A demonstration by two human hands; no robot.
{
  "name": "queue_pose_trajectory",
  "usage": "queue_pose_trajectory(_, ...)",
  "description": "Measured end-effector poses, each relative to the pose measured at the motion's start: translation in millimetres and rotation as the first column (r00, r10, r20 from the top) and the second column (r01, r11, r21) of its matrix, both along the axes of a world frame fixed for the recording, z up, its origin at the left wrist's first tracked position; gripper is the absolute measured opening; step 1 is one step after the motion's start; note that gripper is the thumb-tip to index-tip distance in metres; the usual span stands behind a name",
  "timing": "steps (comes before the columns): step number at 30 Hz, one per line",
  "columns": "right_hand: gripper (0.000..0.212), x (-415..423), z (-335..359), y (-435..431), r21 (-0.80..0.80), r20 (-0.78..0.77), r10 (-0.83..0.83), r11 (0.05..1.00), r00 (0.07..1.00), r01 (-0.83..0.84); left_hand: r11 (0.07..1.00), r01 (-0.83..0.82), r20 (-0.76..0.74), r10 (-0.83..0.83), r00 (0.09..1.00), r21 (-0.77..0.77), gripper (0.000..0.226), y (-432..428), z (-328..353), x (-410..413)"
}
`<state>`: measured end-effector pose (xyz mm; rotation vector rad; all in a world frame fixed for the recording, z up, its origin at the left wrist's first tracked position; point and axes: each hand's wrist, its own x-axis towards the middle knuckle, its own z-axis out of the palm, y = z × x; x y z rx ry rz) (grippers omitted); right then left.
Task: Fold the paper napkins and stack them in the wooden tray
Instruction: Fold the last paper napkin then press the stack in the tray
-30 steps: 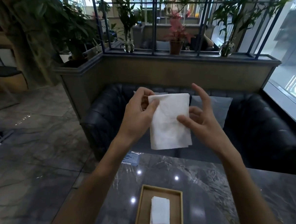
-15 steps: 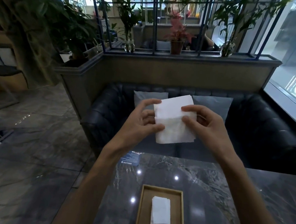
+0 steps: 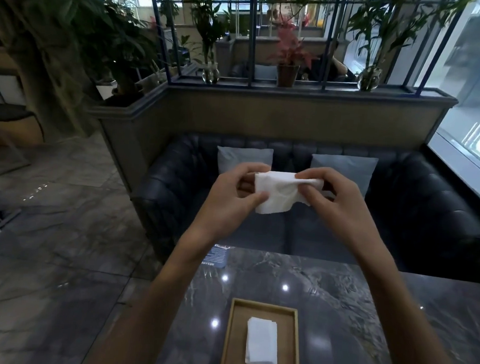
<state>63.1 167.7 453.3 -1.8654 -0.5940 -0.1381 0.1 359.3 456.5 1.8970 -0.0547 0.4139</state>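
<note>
Both hands are raised in the air above the far edge of the worktop (image 3: 338, 302), holding one white napkin (image 3: 278, 191) between them. The left hand (image 3: 232, 198) is curled closed on the napkin's left side, thumb pressed on the front of the paper and the other fingers tucked behind it. The right hand (image 3: 337, 200) pinches the upper right edge, its forefinger lying along the top fold and its thumb against the paper's lower right part, the remaining fingers bent behind. The napkin is folded over, with its top edge running roughly level between the two hands and its loose lower corner hanging down toward the left; the paper looks rumpled near the right thumb. How many layers it has cannot be told. Below, near the bottom of the view, a wooden tray (image 3: 232, 340) sits flat on the dark marbled worktop, long side pointing away from the person. Inside it lies a small stack of folded napkins (image 3: 261, 344), upright in the middle of the tray and apart from its walls, with bare tray floor showing on both sides. A blue printed card (image 3: 216, 255) lies at the far left edge of the worktop, partly hidden by the left forearm. Beyond the worktop stands a dark sofa (image 3: 430, 212) carrying two pale cushions (image 3: 345, 166).
</note>
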Motion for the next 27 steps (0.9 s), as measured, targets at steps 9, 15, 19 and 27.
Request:
queue_pose_trajectory(9,0.007,1,8,2,0.033,0.054,0.012,0.999,0.998,-0.014,0.989,-0.138,0.024,0.137,0.99,0.058,0.01,-2,5,4)
queue_pose_trajectory(15,0.025,0,9,8,0.279,-0.17,0.026,0.96,0.985,0.023,0.872,0.058,-0.119,-0.132,0.984,-0.486,0.028,-4,8,2)
queue_pose_trajectory(19,0.034,5,6,6,0.334,-0.251,0.06,0.942,0.966,0.029,0.864,0.041,-0.115,-0.113,0.987,-0.501,0.035,-7,3,1)
queue_pose_trajectory(27,0.054,1,0,1,0.273,-0.275,0.163,0.958,0.948,-0.085,0.846,-0.002,-0.028,-0.015,1.0,-0.533,0.031,-6,3,4)
